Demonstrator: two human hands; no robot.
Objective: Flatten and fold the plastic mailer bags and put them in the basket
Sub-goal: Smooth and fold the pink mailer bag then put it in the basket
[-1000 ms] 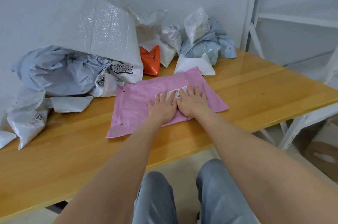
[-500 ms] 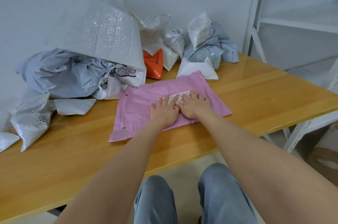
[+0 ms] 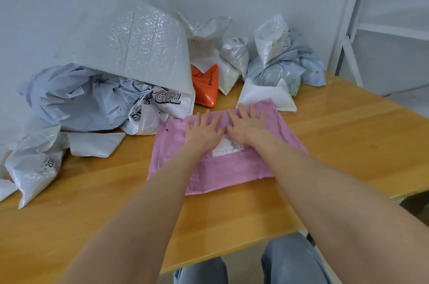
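Far left of the pink mailer, crumpled white bags lay on the wooden table, not yet flattened. Behind and to the left of the pink mailer, a large white bubble mailer leaned over a wad of blue-grey bags. They seemed to spill from its mouth, though whether they sat inside it or only under it could not be told.

On the pink mailer itself, which lay flat on the table just in front of the person, the left hand pressed down with its fingers spread. The right hand did the same just beside it, both palms near the mailer's far edge and above its white shipping label. The step in hand looked like flattening, pushing air and creases out toward the far edge. The next move would likely call for taking one edge and bringing it over for the first fold, with one palm kept down so the slippery plastic did not slide.

Behind the pink mailer stood an orange mailer. Touching the pink mailer's far right corner lay a flat white mailer, with more bunched grey and white bags behind that. No basket was in view, so what it held could not be judged.
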